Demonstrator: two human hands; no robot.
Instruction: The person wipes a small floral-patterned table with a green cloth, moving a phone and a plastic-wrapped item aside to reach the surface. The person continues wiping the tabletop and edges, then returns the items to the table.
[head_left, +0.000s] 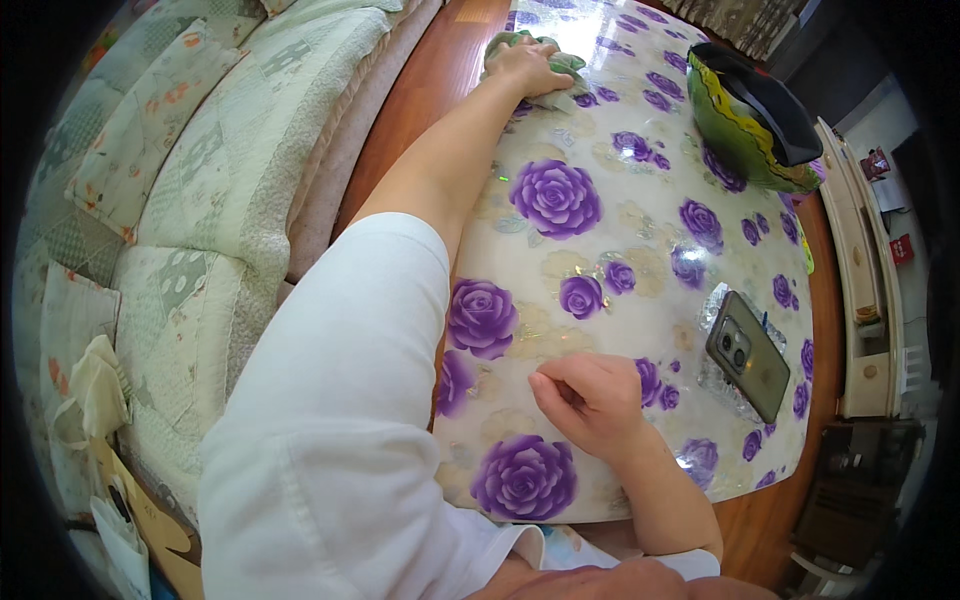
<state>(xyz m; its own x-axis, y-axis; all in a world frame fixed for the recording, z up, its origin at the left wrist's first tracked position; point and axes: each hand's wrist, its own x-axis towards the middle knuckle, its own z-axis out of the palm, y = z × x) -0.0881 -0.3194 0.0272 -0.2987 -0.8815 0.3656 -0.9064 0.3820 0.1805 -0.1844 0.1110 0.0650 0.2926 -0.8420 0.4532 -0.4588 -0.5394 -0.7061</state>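
Note:
My left hand (530, 66) is stretched to the far end of the table, pressing on a crumpled green cloth (566, 63) with its fingers over it. Under the cloth is a glossy tablecloth (510, 259) printed with purple roses. My right hand (592, 401) rests near the close end of the table, its fingers curled in with nothing visible in them. To its right, a smartphone (757, 367) leans with its camera side up on a clear faceted glass-like object (716, 375), which it partly hides.
A green and yellow container (720, 127) with a black upper part stands at the table's right edge. Along the left runs a quilted sofa (217, 172) with cushions (150, 127). A pale drawer cabinet (862, 277) is on the right, above wooden flooring (416, 112).

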